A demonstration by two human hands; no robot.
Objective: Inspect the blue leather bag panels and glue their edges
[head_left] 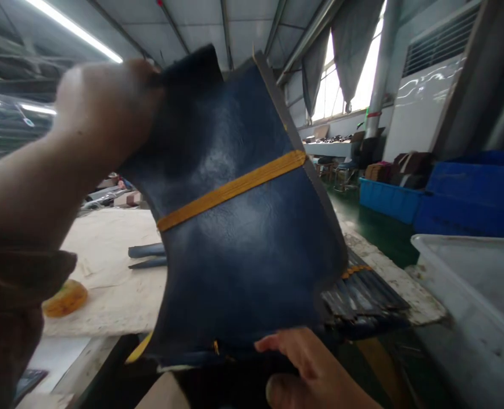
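Left hand (107, 108) closed on blue leather piece (238, 244) top; right hand (315, 369) pinches its lower edge

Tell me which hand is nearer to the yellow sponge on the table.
Left. The left hand grips the top of the blue leather piece, above the yellow sponge at the table's left side. The right hand holds the piece's bottom edge, farther right.

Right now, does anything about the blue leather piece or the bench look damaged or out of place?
No damage shows. The blue leather piece bends between left hand and right hand; its yellow band runs unbroken.
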